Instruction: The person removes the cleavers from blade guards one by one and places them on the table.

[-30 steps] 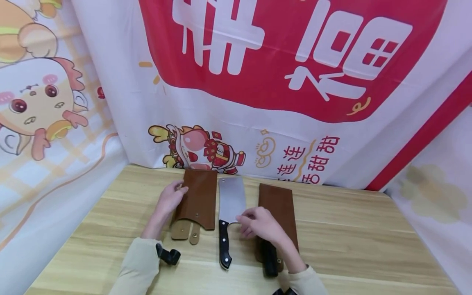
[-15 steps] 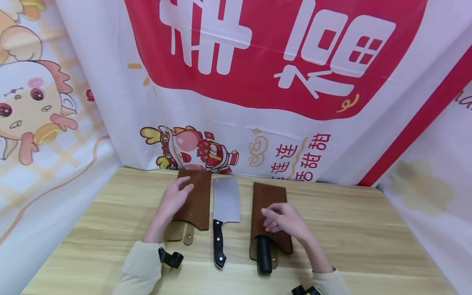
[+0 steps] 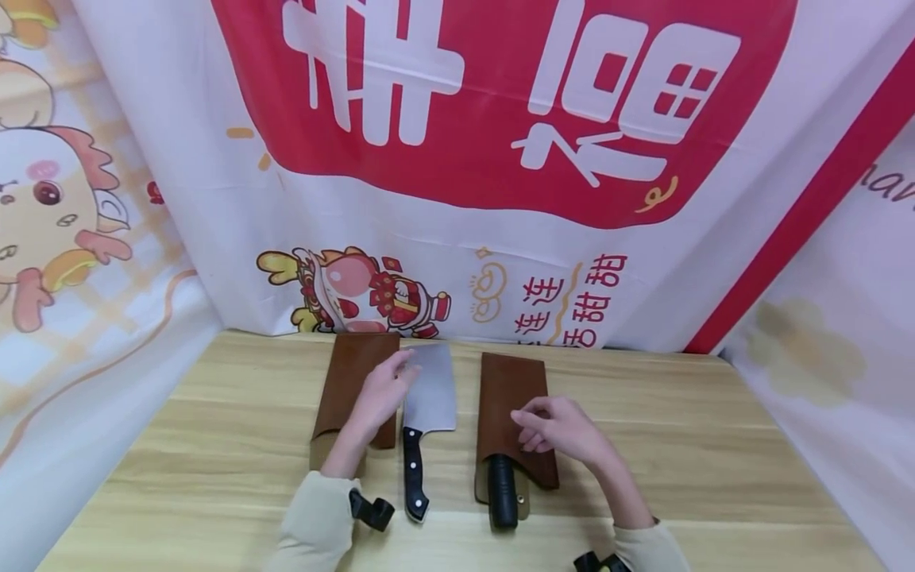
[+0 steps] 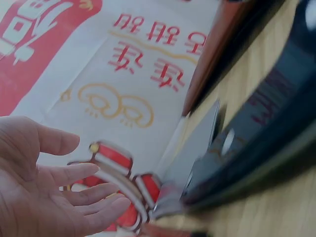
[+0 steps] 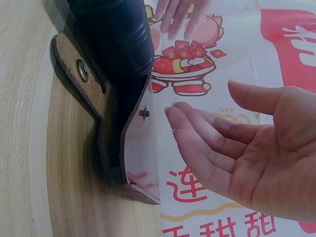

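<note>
Head view: we locate the silver, black-handled metal cleaver between two brown leather sheaths. Left hand: cleaver's left edge, fingers loosely extended, empty. Right hand: right of the cleaver, fingers slightly bent, empty.

Behind the wood-grain surface before me hangs a white cloth with a red patch bearing white characters; below it I see a cartoon figure and small red characters. A cartoon creature decorates the left cloth, a yellow flower the right.
</note>
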{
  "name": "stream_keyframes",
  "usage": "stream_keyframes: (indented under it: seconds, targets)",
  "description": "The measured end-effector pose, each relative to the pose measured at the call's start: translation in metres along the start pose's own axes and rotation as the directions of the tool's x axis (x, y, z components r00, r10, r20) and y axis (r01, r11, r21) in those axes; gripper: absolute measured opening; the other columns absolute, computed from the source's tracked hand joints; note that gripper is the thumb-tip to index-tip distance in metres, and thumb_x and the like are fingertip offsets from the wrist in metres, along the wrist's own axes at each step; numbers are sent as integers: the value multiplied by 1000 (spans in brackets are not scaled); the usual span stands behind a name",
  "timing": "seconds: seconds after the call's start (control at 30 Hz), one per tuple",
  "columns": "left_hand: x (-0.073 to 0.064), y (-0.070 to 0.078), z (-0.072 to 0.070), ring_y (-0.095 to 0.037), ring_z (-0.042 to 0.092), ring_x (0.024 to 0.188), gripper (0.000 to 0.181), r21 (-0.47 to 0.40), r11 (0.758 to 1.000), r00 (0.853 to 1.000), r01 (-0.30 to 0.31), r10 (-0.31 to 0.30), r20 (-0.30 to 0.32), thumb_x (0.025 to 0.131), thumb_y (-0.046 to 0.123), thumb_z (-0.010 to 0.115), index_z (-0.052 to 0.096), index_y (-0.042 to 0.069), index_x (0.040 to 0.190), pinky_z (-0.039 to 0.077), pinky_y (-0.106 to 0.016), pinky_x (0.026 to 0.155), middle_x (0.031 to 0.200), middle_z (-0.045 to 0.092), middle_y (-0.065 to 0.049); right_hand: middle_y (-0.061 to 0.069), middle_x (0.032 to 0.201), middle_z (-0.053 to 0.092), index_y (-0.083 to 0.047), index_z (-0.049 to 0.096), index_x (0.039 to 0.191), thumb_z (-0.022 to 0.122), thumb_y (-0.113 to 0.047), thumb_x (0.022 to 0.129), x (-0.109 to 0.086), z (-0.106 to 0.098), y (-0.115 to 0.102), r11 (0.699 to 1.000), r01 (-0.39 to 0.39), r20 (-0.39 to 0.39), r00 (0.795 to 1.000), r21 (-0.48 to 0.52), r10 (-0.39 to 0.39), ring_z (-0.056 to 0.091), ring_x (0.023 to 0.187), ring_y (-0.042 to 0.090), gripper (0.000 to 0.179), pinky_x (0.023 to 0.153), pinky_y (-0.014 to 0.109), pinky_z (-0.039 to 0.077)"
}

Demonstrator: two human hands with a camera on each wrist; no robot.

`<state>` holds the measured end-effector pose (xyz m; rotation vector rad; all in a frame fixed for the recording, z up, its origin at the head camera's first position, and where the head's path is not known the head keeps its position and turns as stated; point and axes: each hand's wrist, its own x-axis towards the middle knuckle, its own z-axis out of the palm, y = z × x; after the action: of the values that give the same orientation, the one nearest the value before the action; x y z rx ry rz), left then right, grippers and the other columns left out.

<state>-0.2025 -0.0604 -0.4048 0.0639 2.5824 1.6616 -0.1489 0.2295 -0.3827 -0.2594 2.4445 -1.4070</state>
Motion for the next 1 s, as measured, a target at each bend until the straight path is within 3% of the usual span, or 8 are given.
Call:
stream_keyframes:
  seconds: [0.27, 0.43, 0.7, 1.0]
  targets:
    - [-2, 6, 34, -41, 49, 137, 47, -1, 998, 996, -59, 59, 71, 106, 24, 54, 53, 3, 148, 41, -58, 111, 149, 54, -23, 13, 81, 71, 10, 68, 110, 64, -22, 104, 3, 4, 1, 998, -27, 15, 999, -57, 28, 71, 74, 25, 33, 69, 42, 63]
    - [-4, 8, 48, -42, 49, 137, 48, -18, 999, 990, -48, 50, 131, 107, 25, 56, 51, 5, 150, 41, -59, 112, 151, 51, -23, 12, 80, 69, 8, 69, 108, 67, -22, 102, 3, 8, 2, 997, -31, 35, 999, -76, 34, 70, 73, 24, 30, 67, 40, 62]
    - [-5, 9, 65, -42, 56, 129, 50, -8, 997, 981, -73, 73, 180, 104, 22, 58, 52, -1, 148, 49, -55, 103, 147, 53, -26, 12, 77, 68, 5, 70, 102, 70, -18, 100, 2, 10, 1, 992, -63, -5, 998, -109, 63, 68, 69, 24, 23, 63, 39, 61]
    - [-9, 9, 75, -42, 53, 133, 52, -29, 999, 969, -29, 35, 244, 105, 27, 60, 51, 0, 149, 46, -59, 106, 147, 53, -26, 12, 72, 65, 2, 68, 88, 74, -17, 97, -2, 10, -1, 982, -89, -7, 996, -165, 89, 65, 62, 22, 21, 58, 38, 60]
